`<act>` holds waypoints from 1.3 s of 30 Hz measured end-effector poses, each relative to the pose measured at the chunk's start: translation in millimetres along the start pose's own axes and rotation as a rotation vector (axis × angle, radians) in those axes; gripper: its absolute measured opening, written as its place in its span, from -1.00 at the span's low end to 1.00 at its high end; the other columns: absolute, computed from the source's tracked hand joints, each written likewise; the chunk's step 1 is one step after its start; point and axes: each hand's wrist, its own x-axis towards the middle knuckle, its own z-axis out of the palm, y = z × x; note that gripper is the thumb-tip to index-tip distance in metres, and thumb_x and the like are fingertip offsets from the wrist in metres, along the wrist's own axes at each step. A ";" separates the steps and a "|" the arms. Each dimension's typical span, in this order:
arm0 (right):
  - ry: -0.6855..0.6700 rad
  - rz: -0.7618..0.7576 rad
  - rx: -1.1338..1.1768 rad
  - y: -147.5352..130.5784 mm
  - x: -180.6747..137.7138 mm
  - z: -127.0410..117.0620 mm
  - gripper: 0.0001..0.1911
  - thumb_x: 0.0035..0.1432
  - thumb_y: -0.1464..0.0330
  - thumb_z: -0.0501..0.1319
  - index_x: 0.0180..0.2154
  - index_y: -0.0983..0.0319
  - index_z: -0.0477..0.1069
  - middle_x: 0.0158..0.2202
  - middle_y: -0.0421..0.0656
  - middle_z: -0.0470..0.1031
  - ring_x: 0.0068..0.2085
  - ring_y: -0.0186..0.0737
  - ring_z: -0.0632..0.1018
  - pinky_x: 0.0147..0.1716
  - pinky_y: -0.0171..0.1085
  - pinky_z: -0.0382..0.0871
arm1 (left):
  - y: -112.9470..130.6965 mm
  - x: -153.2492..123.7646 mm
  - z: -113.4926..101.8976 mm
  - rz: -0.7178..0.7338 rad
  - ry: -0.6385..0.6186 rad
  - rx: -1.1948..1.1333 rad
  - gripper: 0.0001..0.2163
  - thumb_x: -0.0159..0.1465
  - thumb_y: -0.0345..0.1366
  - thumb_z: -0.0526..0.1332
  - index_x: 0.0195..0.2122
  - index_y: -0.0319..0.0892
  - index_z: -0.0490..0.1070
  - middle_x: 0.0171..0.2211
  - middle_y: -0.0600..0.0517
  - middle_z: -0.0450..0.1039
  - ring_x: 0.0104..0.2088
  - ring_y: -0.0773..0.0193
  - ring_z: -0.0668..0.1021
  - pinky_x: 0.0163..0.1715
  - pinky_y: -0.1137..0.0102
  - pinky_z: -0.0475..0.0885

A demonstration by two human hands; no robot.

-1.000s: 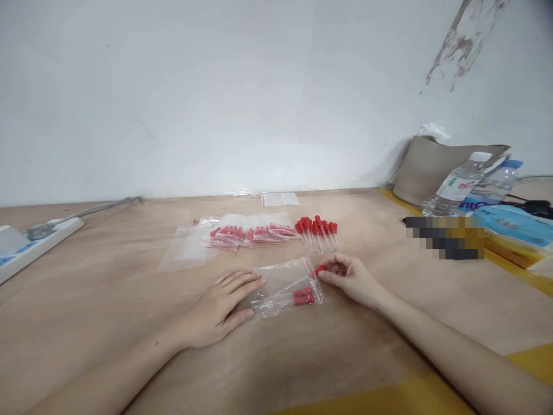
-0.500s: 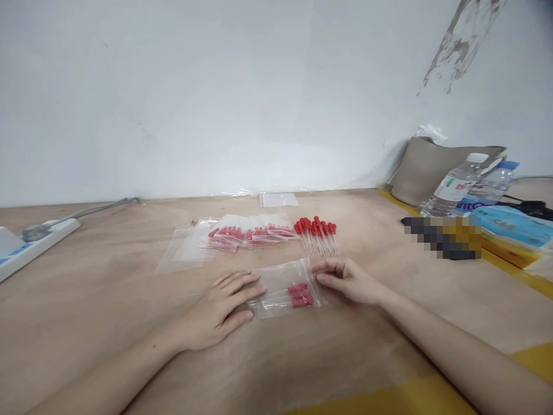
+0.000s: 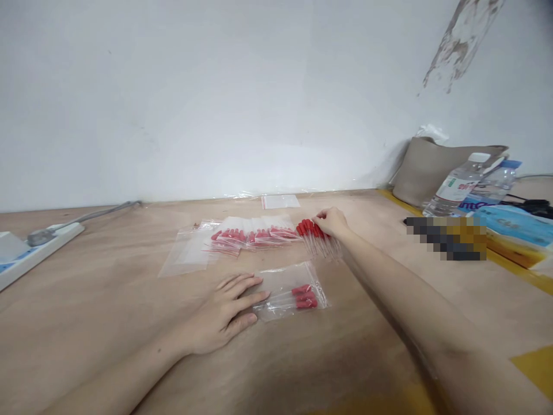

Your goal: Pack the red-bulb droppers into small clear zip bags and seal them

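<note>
The bag (image 3: 279,280) is glossy plastic, its red bulbs (image 3: 306,297) perhaps matt rubber.

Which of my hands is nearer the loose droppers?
Right. Your right hand is at the red-bulbed droppers; your left hand is farther off, nearer you, at the left edge of the clear zip bag.

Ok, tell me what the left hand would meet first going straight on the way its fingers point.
Probably the clear zip bag, its left edge seemingly under the left hand; the red-bulbed droppers inside would likely come next.
</note>
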 end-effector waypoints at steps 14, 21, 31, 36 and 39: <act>0.064 0.235 1.081 17.7 -95.1 -40.5 -0.76 0.00 0.24 0.24 -0.47 0.24 0.25 -0.54 -0.24 0.43 -0.64 -0.50 0.36 -0.64 -0.48 0.27 | 1.6 -0.2 -2.7 -0.020 -0.018 -0.027 -0.62 0.34 -0.20 0.00 0.19 0.08 0.10 0.20 0.04 0.11 0.18 0.07 0.17 0.11 0.06 0.16; -0.248 0.484 1.283 5.2 -128.3 -22.4 -0.85 -0.03 0.37 0.29 -0.49 0.26 0.32 -0.52 -0.18 0.47 -0.50 -0.38 0.52 -0.44 -0.38 0.45 | 3.9 0.8 -3.8 -0.040 -0.022 -0.024 -0.59 0.34 -0.19 -0.02 0.22 0.06 0.02 0.21 0.02 0.09 0.19 0.08 0.16 0.12 0.06 0.14; -0.477 0.199 0.883 -3.6 -141.8 -21.8 -0.67 -0.30 0.34 0.39 -0.42 0.30 0.38 -0.57 -0.27 0.45 -0.63 -0.52 0.35 -0.69 -0.50 0.17 | 4.5 1.3 -4.1 -0.038 -0.010 -0.015 -0.57 0.34 -0.17 -0.01 0.23 0.03 -0.01 0.20 0.00 0.10 0.19 0.09 0.17 0.12 0.09 0.15; -0.627 0.096 0.850 -12.3 -153.8 -22.5 -0.34 -0.15 0.36 0.26 0.05 0.17 0.14 -0.29 -0.20 0.51 -0.75 -0.57 0.23 -0.80 -0.46 0.04 | 4.6 0.5 -3.8 -0.038 -0.017 -0.023 -0.56 0.34 -0.19 -0.01 0.24 0.05 -0.03 0.22 0.01 0.07 0.19 0.08 0.15 0.13 0.07 0.13; -0.615 -0.026 0.756 -6.2 -147.4 -28.7 -0.32 -0.09 0.34 0.22 0.11 0.15 0.10 -0.31 -0.21 0.50 -0.72 -0.54 0.24 -0.75 -0.45 0.08 | 4.1 0.2 -4.0 -0.041 -0.030 -0.022 -0.58 0.34 -0.20 -0.02 0.22 0.07 0.01 0.22 0.03 0.05 0.20 0.08 0.14 0.13 0.06 0.12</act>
